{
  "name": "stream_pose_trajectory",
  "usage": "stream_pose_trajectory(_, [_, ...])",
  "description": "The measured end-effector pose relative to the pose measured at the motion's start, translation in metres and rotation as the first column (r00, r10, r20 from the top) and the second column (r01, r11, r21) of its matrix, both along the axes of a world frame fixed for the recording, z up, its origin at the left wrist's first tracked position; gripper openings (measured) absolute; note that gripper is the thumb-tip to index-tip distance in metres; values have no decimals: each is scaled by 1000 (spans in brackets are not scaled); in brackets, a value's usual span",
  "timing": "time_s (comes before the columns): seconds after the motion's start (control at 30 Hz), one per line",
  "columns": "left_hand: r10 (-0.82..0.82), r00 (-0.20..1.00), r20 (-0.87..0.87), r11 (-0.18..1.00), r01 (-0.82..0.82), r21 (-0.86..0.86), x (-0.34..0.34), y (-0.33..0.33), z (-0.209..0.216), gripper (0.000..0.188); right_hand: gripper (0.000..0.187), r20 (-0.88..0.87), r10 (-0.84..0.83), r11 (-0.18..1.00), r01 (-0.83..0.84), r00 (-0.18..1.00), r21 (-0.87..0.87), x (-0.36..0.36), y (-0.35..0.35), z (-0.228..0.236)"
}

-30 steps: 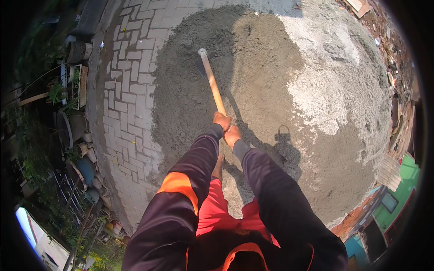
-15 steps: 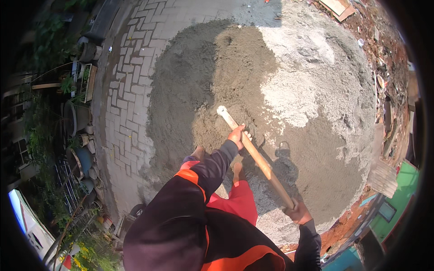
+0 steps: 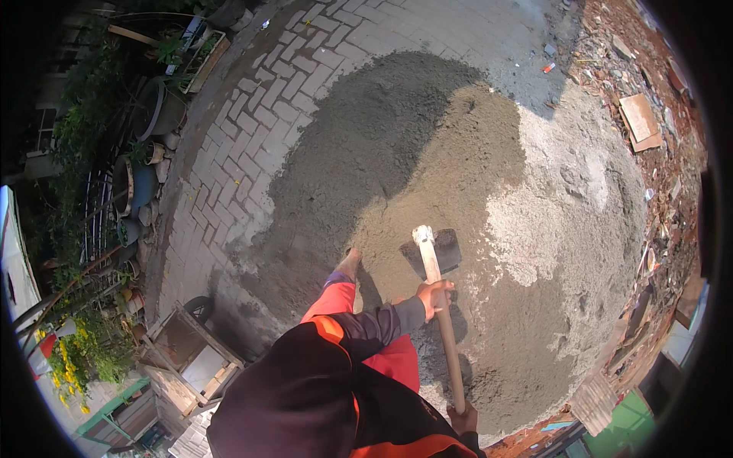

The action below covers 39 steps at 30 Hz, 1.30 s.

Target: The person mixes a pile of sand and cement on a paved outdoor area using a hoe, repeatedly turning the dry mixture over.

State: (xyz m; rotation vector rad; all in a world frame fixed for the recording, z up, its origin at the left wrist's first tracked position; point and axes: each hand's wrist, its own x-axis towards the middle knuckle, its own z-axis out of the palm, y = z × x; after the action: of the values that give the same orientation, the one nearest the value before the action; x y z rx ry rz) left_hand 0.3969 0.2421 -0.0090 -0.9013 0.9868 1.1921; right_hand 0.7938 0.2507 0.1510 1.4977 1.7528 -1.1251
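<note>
A hoe [image 3: 445,324] with a long wooden handle slants across the grey mortar mix [image 3: 427,206]. Its dark flat blade [image 3: 447,250] lies against the heap, and the pale top end of the handle pokes up past it. My left hand [image 3: 435,298] is wrapped round the handle a little below the blade. Lower down, near the handle's butt end, my right hand [image 3: 463,420] is closed on it, partly cut off by my dark sleeve. A bare foot [image 3: 350,262] stands in the mix to the left of the hoe.
Brick paving [image 3: 252,145] borders the mix on the left. Lighter dry material [image 3: 546,221] spreads on the right, with reddish rubble [image 3: 660,183] beyond it. A wooden cart [image 3: 191,355] stands at the lower left, and pots [image 3: 141,187] with plants line the far left.
The hoe has turned more upright, and its blade now shows on the mix. Both hands stay on the handle and sit lower in view. The whole view has swung round.
</note>
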Motion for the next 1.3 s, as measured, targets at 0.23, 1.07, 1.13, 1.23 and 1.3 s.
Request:
stream_pose_trajectory(0.23, [301,236,-924,952,-128,278,-452,-11,141,26,36,-609,199,979,-182,768,90,-558,9,-136])
stream_pose_trajectory(1.07, [165,948,-273,977,-196,-89,-272,-75,-155,25,39,-342,233,918,-321,910,-231,-430,8,-164])
stream_pose_trajectory(1.13, [233,942,-240,962,-259,-82,-221,-48,-150,29,35,-420,195,953,-272,886,-132,-305,35,-81])
stream_pose_trajectory(1.23, [185,951,247,982,-191,1,-62,8,-110,35,33,0,69,982,-68,998,-176,-112,56,69])
stream_pose_trajectory(1.3, [73,963,258,981,-116,155,100,3,-41,41,28,234,-9,994,33,972,-101,-4,43,143])
